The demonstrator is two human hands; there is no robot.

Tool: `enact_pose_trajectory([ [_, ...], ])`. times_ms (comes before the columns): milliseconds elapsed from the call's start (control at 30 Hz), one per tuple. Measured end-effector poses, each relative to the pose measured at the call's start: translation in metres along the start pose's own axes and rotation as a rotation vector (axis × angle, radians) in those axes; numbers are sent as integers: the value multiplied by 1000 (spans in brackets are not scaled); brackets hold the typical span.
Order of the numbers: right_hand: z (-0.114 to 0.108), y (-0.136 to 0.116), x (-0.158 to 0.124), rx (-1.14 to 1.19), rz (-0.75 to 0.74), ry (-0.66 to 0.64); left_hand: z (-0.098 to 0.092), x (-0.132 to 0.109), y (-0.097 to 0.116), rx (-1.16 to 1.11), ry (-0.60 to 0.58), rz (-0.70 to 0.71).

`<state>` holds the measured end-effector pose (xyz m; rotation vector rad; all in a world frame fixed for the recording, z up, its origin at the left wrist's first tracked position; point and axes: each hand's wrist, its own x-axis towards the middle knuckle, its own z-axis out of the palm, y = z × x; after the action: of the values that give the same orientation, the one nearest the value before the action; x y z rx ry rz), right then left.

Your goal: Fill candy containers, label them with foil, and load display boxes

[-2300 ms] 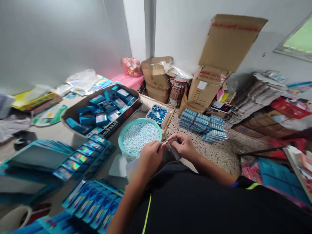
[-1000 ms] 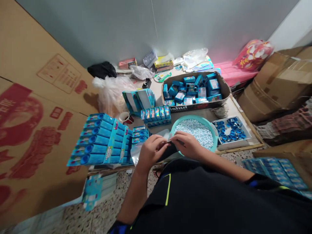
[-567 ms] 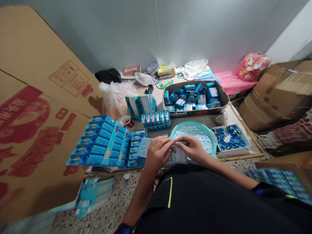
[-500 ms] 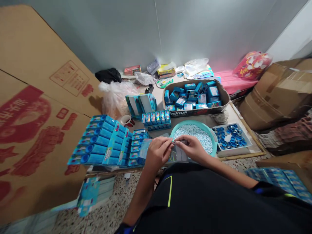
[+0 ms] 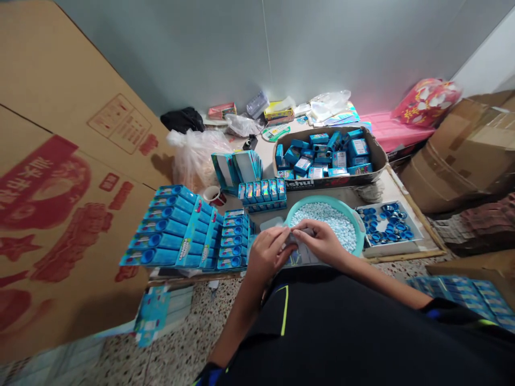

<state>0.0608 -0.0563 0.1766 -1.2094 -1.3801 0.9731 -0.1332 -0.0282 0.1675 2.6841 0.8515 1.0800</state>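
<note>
Packet (image 5: 301, 257): I'm holding it over the table's (image 5: 389, 182) near edge, beside the basin (image 5: 361, 236).
Left hand (image 5: 267, 256): I'm pinching its top.
Right hand (image 5: 322, 242): pinching likewise.

The pouch (image 5: 301, 257) and basin (image 5: 322, 199) are glossy plastic, the sheet (image 5: 60, 118) matt cardboard.

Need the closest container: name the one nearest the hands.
The teal basin of pale pellets: the right hand overlaps its near rim, while the ring tray and cardboard box lie farther.

"ishui" on cardboard tray (image 5: 344, 180)
</note>
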Motion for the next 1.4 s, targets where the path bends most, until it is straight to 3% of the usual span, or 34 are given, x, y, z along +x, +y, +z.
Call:
enact_pose_trajectory([
  [233, 0, 1, 3, 20, 47, -12, 4, -2, 4, -62, 9, -57],
  [400, -1, 4, 5, 41, 63, -1, 11, -2, 10, -236, 73, -247],
  [600, 0, 5, 7, 66, 116, -4, 7, 6, 15, -358, 3, -498],
  [700, -1, 3, 7, 18, 93, -15, -4, 11, 8, -387, -117, -543],
  [833, -6, 2, 7, -33, 50, 20, -23, 12, -8, -326, -305, -561],
  [1000, -16, 7, 11, -98, -56, 2, -37, 7, -15, -201, -313, -461],
  [1100, -23, 9, 16, -228, -183, -42, -35, 6, -12, -43, -280, -344],
  [1233, -27, 4, 19, -572, -383, -103, -28, 5, -10, 129, -284, -280],
  [1400, -13, -2, 13, -706, -443, -221, -22, 7, -3, 98, -327, -265],
])
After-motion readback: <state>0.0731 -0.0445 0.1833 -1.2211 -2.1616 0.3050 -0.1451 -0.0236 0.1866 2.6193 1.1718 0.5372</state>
